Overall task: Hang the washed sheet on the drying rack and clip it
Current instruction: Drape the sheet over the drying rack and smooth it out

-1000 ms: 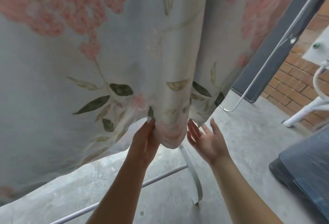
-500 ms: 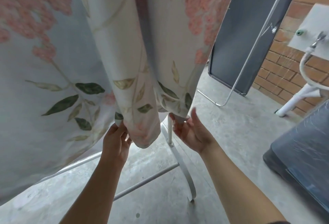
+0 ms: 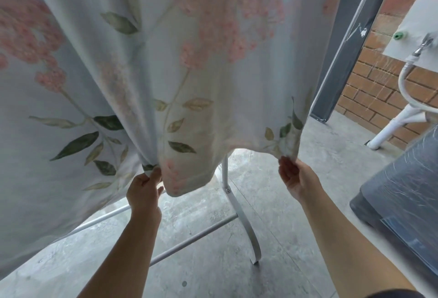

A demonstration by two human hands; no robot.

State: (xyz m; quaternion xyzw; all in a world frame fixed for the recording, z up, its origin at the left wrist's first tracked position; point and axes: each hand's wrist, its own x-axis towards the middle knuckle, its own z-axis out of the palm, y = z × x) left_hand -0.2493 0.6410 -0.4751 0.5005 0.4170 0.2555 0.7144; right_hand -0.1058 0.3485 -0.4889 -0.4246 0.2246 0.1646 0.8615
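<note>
A pale sheet (image 3: 194, 65) printed with pink flowers and green leaves hangs down across most of the view. Its top and the bar it hangs from are out of frame. My left hand (image 3: 144, 191) pinches the bottom hem at a bunched fold. My right hand (image 3: 295, 177) pinches the hem's right corner, held apart from the left so the lower edge is spread between them. Below the hem the white drying rack leg (image 3: 239, 210) and its low crossbars show. No clips are visible.
The floor is bare concrete (image 3: 237, 274). A dark grey panel (image 3: 341, 44) with a metal frame leans against the brick wall (image 3: 376, 89) at the right. White pipes and a hose (image 3: 403, 117) stand by the wall. A dark bin (image 3: 407, 191) sits at the right edge.
My right hand took hold of the hem corner and moved right, spreading the folded lower edge of the sheet. My left hand kept its pinch on the hem.
</note>
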